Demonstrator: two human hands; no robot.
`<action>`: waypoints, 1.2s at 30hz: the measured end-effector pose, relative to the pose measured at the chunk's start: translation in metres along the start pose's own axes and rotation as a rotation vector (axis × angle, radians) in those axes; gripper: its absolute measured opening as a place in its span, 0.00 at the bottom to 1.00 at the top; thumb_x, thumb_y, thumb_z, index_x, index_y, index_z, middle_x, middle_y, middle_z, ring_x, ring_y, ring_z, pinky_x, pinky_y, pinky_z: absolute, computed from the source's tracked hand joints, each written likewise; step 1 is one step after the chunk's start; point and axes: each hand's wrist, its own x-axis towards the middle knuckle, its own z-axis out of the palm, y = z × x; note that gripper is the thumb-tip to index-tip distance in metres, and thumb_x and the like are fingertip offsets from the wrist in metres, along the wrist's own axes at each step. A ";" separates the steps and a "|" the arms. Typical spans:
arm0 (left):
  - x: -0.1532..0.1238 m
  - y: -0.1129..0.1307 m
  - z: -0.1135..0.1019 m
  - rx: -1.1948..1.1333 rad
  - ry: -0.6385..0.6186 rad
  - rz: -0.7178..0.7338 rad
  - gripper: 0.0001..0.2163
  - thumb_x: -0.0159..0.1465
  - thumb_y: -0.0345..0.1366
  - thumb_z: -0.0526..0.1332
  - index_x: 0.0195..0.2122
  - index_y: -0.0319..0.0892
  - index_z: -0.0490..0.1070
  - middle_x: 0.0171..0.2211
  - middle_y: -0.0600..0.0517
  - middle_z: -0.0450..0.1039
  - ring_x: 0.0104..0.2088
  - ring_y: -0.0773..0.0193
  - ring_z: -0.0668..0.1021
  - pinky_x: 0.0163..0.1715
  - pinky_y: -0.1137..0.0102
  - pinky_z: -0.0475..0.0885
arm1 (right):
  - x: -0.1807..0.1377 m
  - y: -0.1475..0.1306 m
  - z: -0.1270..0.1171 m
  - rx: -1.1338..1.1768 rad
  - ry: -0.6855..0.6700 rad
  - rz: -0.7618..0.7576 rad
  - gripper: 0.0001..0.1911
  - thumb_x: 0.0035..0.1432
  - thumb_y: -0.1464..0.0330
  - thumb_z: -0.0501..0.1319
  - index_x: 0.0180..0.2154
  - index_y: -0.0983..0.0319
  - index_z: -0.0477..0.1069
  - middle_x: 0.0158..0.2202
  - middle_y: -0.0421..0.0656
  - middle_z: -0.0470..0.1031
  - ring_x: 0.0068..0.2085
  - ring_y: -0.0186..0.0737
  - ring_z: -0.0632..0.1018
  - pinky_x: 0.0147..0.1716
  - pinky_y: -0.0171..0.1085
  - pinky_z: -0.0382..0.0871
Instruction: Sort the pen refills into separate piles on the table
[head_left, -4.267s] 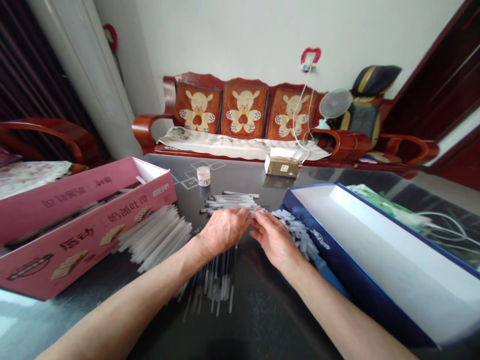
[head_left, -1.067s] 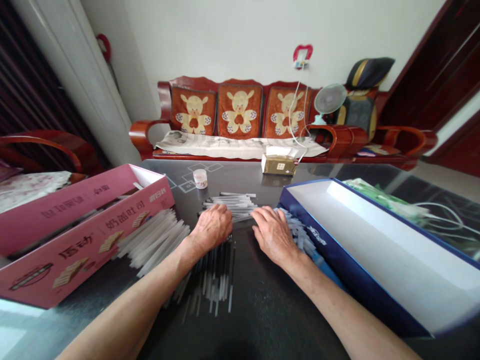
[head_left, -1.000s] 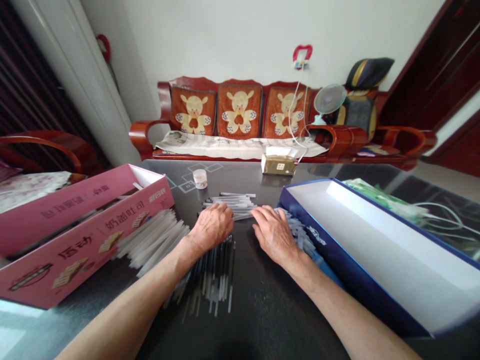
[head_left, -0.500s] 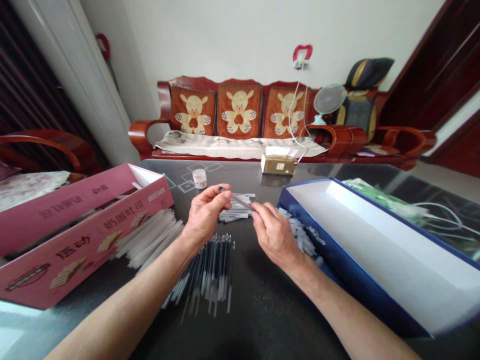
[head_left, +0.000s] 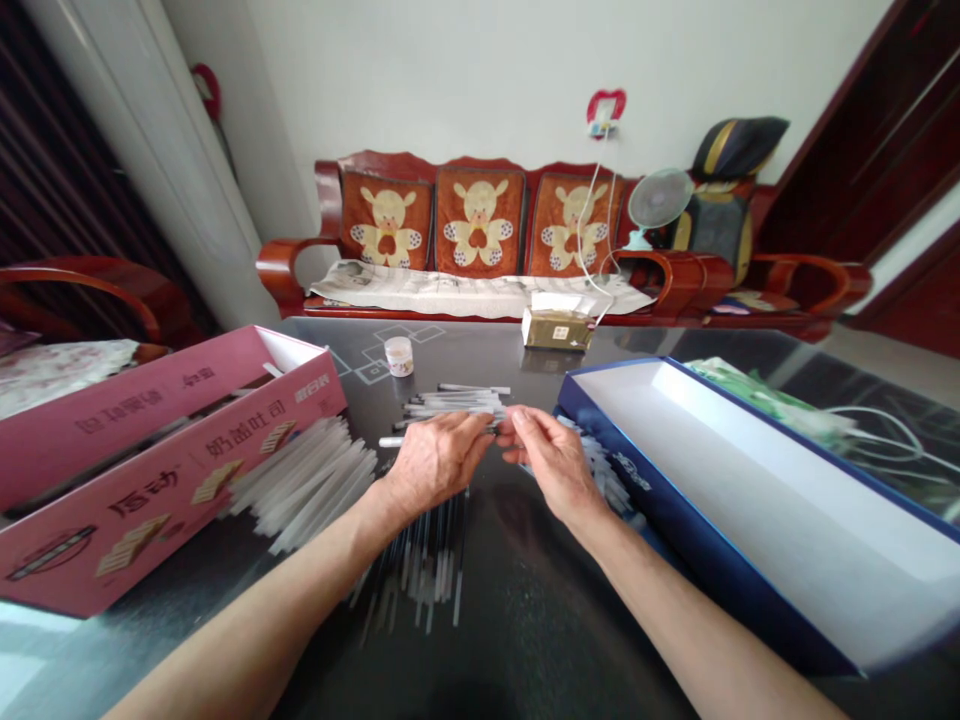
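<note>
My left hand (head_left: 439, 458) and my right hand (head_left: 547, 462) meet above the dark table (head_left: 525, 620), both pinched on one thin pen (head_left: 394, 441) that lies level between them, its white end poking out left of my left hand. Just behind my fingers lies a small stack of finished pens (head_left: 457, 402). Under my left wrist lie several dark refills (head_left: 424, 560). A heap of clear pen tubes (head_left: 307, 480) spreads to the left, and small pale caps (head_left: 604, 475) are piled beside my right hand.
An open pink carton (head_left: 150, 450) stands at the left. A long blue box with a white inside (head_left: 750, 500) fills the right. A small white jar (head_left: 398, 355) and a tissue box (head_left: 555, 328) sit at the table's far side, a wooden sofa (head_left: 480, 230) beyond.
My hands lifted from the table with a refill and tube held up between them, then came down and closer together; the pen now lies level in both hands.
</note>
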 end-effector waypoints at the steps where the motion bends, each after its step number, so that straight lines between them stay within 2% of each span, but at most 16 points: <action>1: -0.002 0.000 0.004 0.033 -0.018 -0.004 0.13 0.67 0.39 0.50 0.47 0.41 0.69 0.33 0.48 0.75 0.35 0.63 0.77 0.34 0.72 0.70 | 0.000 0.002 0.000 0.011 -0.007 0.032 0.17 0.52 0.53 0.63 0.36 0.60 0.74 0.32 0.43 0.78 0.32 0.39 0.79 0.27 0.35 0.74; 6: -0.003 0.001 0.012 0.079 -0.050 -0.030 0.09 0.67 0.38 0.50 0.41 0.41 0.67 0.34 0.49 0.75 0.35 0.63 0.78 0.35 0.71 0.70 | -0.002 0.006 0.005 0.041 -0.033 0.135 0.18 0.47 0.54 0.67 0.32 0.62 0.75 0.28 0.42 0.78 0.27 0.36 0.77 0.23 0.32 0.72; 11: -0.003 0.000 0.013 0.158 -0.077 0.010 0.10 0.68 0.37 0.49 0.40 0.41 0.68 0.34 0.49 0.71 0.34 0.63 0.76 0.33 0.70 0.71 | -0.002 0.010 0.004 0.025 -0.023 0.161 0.18 0.47 0.54 0.66 0.30 0.63 0.75 0.26 0.41 0.77 0.25 0.34 0.76 0.21 0.30 0.70; 15: -0.004 -0.001 0.017 0.170 -0.065 -0.012 0.10 0.68 0.38 0.49 0.39 0.41 0.68 0.37 0.48 0.70 0.36 0.65 0.75 0.34 0.73 0.71 | -0.003 0.010 0.005 0.029 -0.009 0.206 0.19 0.45 0.54 0.67 0.27 0.64 0.74 0.24 0.42 0.76 0.24 0.33 0.76 0.20 0.30 0.70; 19: -0.005 -0.002 0.018 0.188 -0.073 0.021 0.12 0.68 0.38 0.48 0.37 0.41 0.69 0.35 0.49 0.69 0.36 0.65 0.74 0.35 0.73 0.71 | -0.004 0.012 0.007 0.071 -0.015 0.240 0.20 0.45 0.53 0.68 0.25 0.64 0.72 0.22 0.41 0.75 0.22 0.32 0.74 0.20 0.30 0.69; 27: -0.003 -0.002 0.017 0.143 -0.160 0.042 0.15 0.70 0.37 0.45 0.35 0.41 0.70 0.30 0.50 0.69 0.31 0.66 0.74 0.29 0.74 0.67 | 0.002 0.020 0.001 0.033 -0.057 0.139 0.18 0.45 0.55 0.67 0.29 0.64 0.74 0.24 0.40 0.75 0.24 0.32 0.74 0.25 0.32 0.69; 32: -0.002 -0.003 0.015 0.158 -0.241 0.075 0.14 0.69 0.34 0.45 0.36 0.41 0.70 0.30 0.49 0.70 0.30 0.65 0.74 0.29 0.73 0.66 | 0.004 0.011 -0.006 -0.121 -0.125 0.026 0.13 0.47 0.58 0.66 0.30 0.62 0.75 0.25 0.40 0.76 0.28 0.37 0.76 0.30 0.36 0.71; 36: -0.001 -0.005 0.013 0.171 -0.272 0.119 0.13 0.68 0.33 0.46 0.39 0.42 0.70 0.30 0.49 0.71 0.29 0.64 0.74 0.28 0.72 0.66 | 0.005 0.003 -0.009 -0.182 -0.185 -0.049 0.10 0.49 0.62 0.65 0.29 0.62 0.75 0.24 0.39 0.75 0.27 0.35 0.75 0.33 0.37 0.71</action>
